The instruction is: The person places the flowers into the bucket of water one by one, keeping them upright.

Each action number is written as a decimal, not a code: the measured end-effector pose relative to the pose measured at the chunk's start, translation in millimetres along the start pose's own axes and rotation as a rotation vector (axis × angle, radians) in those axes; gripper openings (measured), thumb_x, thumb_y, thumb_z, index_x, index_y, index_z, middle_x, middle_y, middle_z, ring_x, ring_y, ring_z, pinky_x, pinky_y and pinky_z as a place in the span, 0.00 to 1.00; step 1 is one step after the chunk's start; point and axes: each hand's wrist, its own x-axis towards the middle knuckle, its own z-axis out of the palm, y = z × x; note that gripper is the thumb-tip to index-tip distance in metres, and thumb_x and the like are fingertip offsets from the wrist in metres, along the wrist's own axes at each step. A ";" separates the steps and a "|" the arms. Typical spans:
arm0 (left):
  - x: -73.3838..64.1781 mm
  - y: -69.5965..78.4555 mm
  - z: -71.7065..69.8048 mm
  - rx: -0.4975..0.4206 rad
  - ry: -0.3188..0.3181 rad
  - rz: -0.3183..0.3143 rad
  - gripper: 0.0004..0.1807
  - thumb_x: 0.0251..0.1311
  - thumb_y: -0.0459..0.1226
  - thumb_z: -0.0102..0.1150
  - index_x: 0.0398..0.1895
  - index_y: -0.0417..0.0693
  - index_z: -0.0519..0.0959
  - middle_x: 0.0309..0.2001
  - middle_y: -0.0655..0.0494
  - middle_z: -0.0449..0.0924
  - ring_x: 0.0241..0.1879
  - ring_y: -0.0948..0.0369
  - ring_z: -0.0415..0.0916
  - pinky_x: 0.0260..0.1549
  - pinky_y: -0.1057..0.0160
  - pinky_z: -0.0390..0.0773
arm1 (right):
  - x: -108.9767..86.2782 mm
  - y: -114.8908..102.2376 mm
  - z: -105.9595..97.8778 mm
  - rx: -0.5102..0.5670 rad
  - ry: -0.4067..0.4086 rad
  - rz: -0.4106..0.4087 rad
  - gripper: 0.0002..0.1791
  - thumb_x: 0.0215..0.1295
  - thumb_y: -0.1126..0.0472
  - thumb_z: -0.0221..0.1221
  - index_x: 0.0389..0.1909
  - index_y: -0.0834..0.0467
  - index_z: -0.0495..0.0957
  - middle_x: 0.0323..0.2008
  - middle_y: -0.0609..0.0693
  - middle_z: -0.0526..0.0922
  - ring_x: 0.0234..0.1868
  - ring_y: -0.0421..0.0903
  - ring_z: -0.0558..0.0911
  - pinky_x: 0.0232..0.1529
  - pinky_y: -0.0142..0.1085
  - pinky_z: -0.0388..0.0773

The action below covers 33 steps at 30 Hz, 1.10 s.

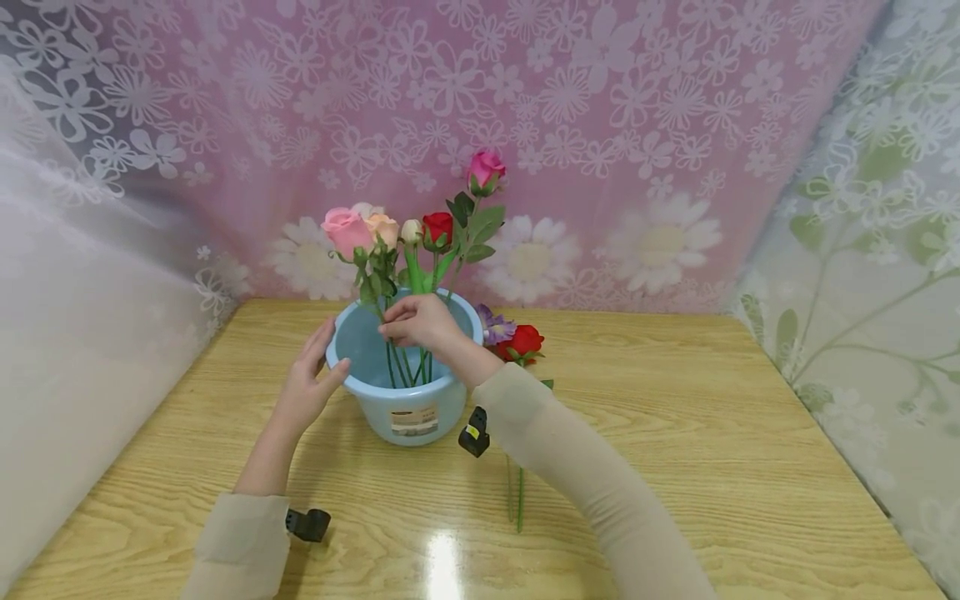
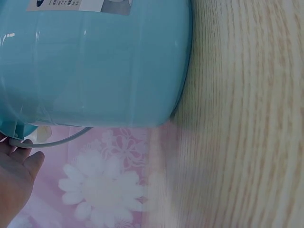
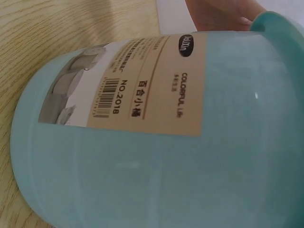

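A light blue plastic bucket [image 1: 416,417] with a printed label [image 3: 142,90] stands on the table. My left hand [image 1: 309,379] holds its left rim, the thumb at the front edge and the fingers along the outer side. Over the bucket, my right hand [image 1: 423,323] pinches a rose stem beneath the pink rose [image 1: 345,232] and the peach rose [image 1: 382,228]; which bloom it belongs to I cannot tell. A white bud [image 1: 411,232], a red rose [image 1: 437,229] and a tall magenta rose [image 1: 486,171] also stand in the bucket. In the left wrist view, fingers touch the rim near the bucket handle [image 2: 61,141].
Right of the bucket, another red rose [image 1: 522,342] and a purple flower [image 1: 495,327] lie on the wooden table [image 1: 675,433], partly behind the right forearm. A pink floral curtain [image 1: 585,125] hangs at the back, with pale curtains at both sides.
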 end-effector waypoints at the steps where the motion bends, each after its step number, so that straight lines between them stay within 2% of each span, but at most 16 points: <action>1: 0.1 -0.3 0.0 -0.005 -0.002 -0.002 0.32 0.58 0.27 0.47 0.64 0.28 0.48 0.64 0.32 0.45 0.62 0.42 0.45 0.58 0.46 0.51 | -0.3 -0.2 -0.2 -0.002 -0.004 0.001 0.09 0.53 0.67 0.61 0.35 0.66 0.77 0.31 0.55 0.81 0.35 0.50 0.80 0.40 0.42 0.78; 6: 0.6 -1.0 0.4 -0.007 -0.006 -0.018 0.32 0.58 0.28 0.47 0.64 0.29 0.48 0.64 0.33 0.45 0.63 0.43 0.44 0.59 0.46 0.51 | -2.1 -0.5 -1.2 -0.013 0.007 -0.013 0.09 0.53 0.67 0.61 0.35 0.64 0.78 0.31 0.53 0.81 0.34 0.47 0.80 0.38 0.38 0.78; 12: -0.1 -2.7 1.5 -0.003 0.002 -0.021 0.32 0.58 0.28 0.47 0.64 0.29 0.49 0.64 0.33 0.45 0.63 0.43 0.45 0.59 0.47 0.51 | -7.1 -2.5 -5.1 0.024 0.021 -0.020 0.10 0.53 0.68 0.61 0.38 0.65 0.77 0.33 0.55 0.80 0.38 0.51 0.79 0.40 0.38 0.78; 15: -0.6 -3.1 1.6 -0.007 0.005 -0.021 0.32 0.59 0.29 0.47 0.64 0.29 0.49 0.64 0.33 0.45 0.63 0.43 0.44 0.59 0.47 0.51 | -10.2 -4.3 -8.7 0.030 0.031 -0.022 0.12 0.53 0.68 0.61 0.39 0.65 0.77 0.34 0.55 0.80 0.38 0.49 0.79 0.39 0.36 0.78; 26: -1.0 -1.9 1.1 -0.004 0.011 0.000 0.32 0.58 0.28 0.47 0.64 0.28 0.49 0.64 0.32 0.46 0.62 0.42 0.45 0.58 0.45 0.51 | -28.3 -8.0 -28.3 0.057 0.008 -0.055 0.18 0.54 0.66 0.60 0.46 0.68 0.73 0.40 0.56 0.78 0.40 0.47 0.78 0.44 0.38 0.76; 33: -0.6 -2.0 0.6 0.002 0.012 0.004 0.32 0.58 0.28 0.48 0.63 0.27 0.49 0.64 0.33 0.46 0.62 0.42 0.45 0.58 0.45 0.51 | -46.2 -6.6 -46.3 0.134 0.012 -0.052 0.16 0.54 0.67 0.60 0.44 0.67 0.74 0.41 0.57 0.78 0.42 0.49 0.78 0.45 0.39 0.75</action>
